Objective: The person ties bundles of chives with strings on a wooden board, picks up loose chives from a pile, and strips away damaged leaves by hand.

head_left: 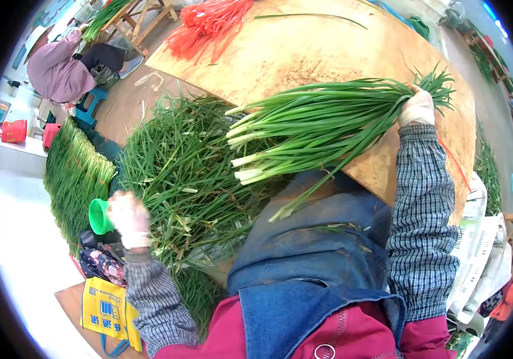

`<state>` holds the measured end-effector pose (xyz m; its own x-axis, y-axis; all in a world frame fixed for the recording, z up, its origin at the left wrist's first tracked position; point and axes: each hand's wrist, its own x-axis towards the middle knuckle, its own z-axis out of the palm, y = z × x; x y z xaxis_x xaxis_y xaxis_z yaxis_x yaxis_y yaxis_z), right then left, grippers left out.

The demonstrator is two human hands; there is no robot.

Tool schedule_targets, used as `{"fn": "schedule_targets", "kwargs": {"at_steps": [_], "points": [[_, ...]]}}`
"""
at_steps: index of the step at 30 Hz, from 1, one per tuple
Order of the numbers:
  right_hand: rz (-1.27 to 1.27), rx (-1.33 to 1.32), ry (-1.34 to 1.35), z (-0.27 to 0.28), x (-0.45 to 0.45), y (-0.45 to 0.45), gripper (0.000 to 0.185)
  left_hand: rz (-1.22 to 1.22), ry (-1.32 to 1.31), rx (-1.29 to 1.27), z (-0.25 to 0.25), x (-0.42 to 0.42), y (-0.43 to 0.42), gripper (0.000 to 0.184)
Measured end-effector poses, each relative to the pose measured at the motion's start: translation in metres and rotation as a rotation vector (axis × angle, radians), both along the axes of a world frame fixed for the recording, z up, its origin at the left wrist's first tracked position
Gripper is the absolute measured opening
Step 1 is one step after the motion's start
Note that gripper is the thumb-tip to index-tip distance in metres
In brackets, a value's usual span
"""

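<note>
My right hand [418, 109], wearing a pale glove or wrap, is closed round the leafy end of a bunch of garlic chives [328, 116]. The bunch lies fanned out over the table edge and above my lap, its white stem ends pointing left. Away to the left, my left hand [130, 220] is smeared by motion, so its fingers do not show clearly. A bright green cup [98, 216] is right beside it; whether they touch I cannot tell. Below and between my hands spreads a large heap of loose green leaves and trimmings [179, 173].
A wooden board table [304, 51] holds red plastic ties [208, 24]. Tied chive bundles [77, 173] stand at left, above a yellow bag [104, 311]. A person [62, 72] in a hat sits at upper left by a blue stool [92, 105]. White sacks [478, 257] lie right.
</note>
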<state>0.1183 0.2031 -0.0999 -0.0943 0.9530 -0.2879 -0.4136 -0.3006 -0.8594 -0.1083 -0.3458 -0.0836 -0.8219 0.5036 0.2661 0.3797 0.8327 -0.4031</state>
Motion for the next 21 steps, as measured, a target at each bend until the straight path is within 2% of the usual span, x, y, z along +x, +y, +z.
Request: {"fn": "schedule_targets", "kwargs": {"at_steps": [1,3,4,5,7,9,11,12,14,15,16,20,21], "points": [[0.086,0.182,-0.339,0.012,0.000,-0.012,0.021,-0.394,-0.004,0.281,0.000,0.011,0.017,0.006],[0.255,0.565,-1.017,0.027,0.008,-0.034,0.021,-0.715,-0.318,0.715,0.004,0.051,0.075,0.006],[0.149,0.385,-0.573,0.019,0.005,-0.026,0.020,-0.763,-0.485,0.792,0.002,0.066,0.099,0.008],[0.146,0.388,-0.532,0.013,0.005,-0.020,0.019,-0.776,-0.489,0.538,0.006,0.076,0.121,0.015],[0.134,0.390,-0.451,0.002,0.010,-0.011,0.018,-0.705,-0.316,0.375,-0.002,0.083,0.161,0.028],[0.081,0.282,-0.265,-0.007,0.011,-0.002,0.016,-0.636,-0.569,0.376,-0.020,0.075,0.179,0.026],[-0.015,0.063,0.024,-0.006,0.008,0.000,0.015,-0.710,-0.892,0.748,-0.034,0.070,0.187,0.023],[-0.033,0.071,0.008,-0.008,0.008,-0.002,0.013,-0.729,-1.056,0.935,-0.040,0.069,0.187,0.022],[0.040,0.167,-0.183,0.002,0.008,-0.014,0.020,-0.522,-1.300,1.076,-0.021,0.069,0.185,0.017],[0.058,0.178,-0.194,0.002,0.007,-0.015,0.020,-0.406,-1.417,1.143,-0.012,0.070,0.183,0.016],[0.076,0.189,-0.206,0.003,0.006,-0.016,0.019,-0.346,-1.413,1.159,-0.009,0.070,0.182,0.014],[0.135,0.215,-0.132,0.004,0.003,-0.020,0.014,-0.619,-0.863,1.081,-0.012,0.060,0.167,0.011],[0.123,0.210,-0.116,0.001,0.000,-0.021,0.015,-0.577,-0.785,1.041,-0.013,0.053,0.156,0.011]]}}
